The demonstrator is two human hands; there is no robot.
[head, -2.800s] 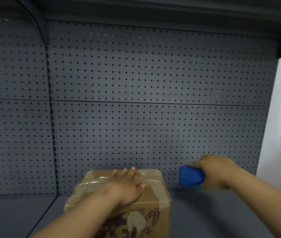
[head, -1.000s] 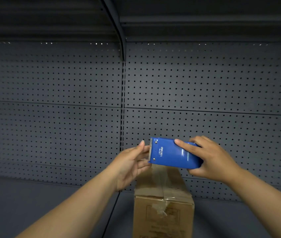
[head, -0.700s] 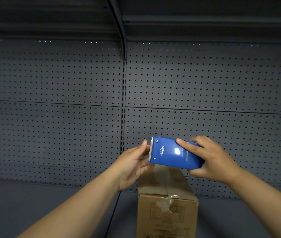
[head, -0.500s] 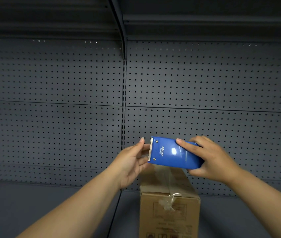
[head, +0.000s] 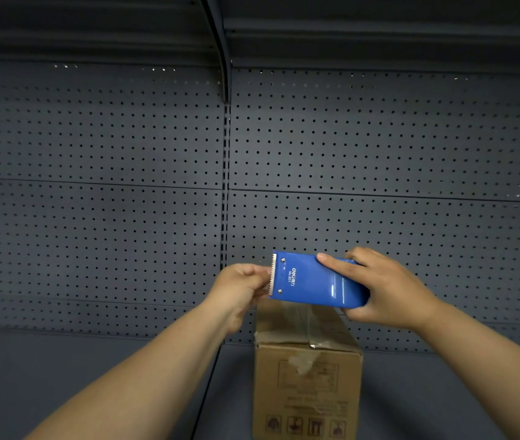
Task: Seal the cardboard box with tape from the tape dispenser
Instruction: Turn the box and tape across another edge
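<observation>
right hand [head: 388, 290] fingers wrap tape dispenser [head: 312, 281]; left hand [head: 239, 290] fingers pinch its toothed edge.

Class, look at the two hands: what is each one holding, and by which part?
Right hand grips the dispenser by its rear end. Left hand pinches at its toothed edge; the tape itself cannot be seen.
</observation>
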